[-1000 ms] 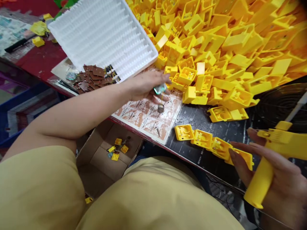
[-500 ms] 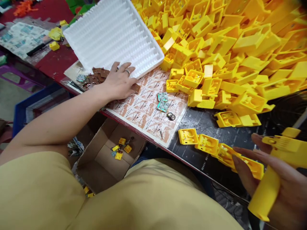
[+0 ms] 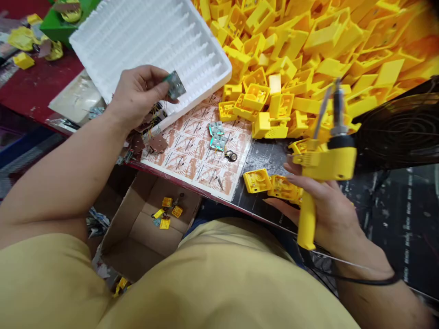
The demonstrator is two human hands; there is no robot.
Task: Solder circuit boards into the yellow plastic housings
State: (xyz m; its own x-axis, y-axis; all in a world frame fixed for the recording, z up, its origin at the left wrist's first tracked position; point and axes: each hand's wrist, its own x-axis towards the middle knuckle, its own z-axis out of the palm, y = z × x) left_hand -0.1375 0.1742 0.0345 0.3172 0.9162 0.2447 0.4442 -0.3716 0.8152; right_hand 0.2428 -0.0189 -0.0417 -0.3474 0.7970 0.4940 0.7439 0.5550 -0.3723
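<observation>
Between thumb and fingers, my left hand (image 3: 137, 93) pinches a small green circuit board (image 3: 176, 85) over the edge of the white foam tray (image 3: 219, 68). Brown circuit boards (image 3: 158, 144) with thin wires lie below this hand. My right hand (image 3: 334, 212) is wrapped round the handle of a yellow soldering gun (image 3: 325, 162), its metal tip pointing up and away. Just left of the gun sits a row of open yellow plastic cases (image 3: 257, 180), partly hidden by my fingers. Two more green boards (image 3: 217, 136) and a round black part on wires (image 3: 231, 156) rest on the patterned sheet.
A big heap of yellow plastic cases (image 3: 284, 50) covers the table's far side. At the right stands a dark fan (image 3: 398, 128). Below the table edge, a cardboard box (image 3: 137, 246) holds several yellow parts. A green box (image 3: 58, 27) is at the upper left.
My left hand has picked up a green circuit board from the pile of boards and lifted it. My right hand has moved left and up with the soldering gun, over the row of cases.
</observation>
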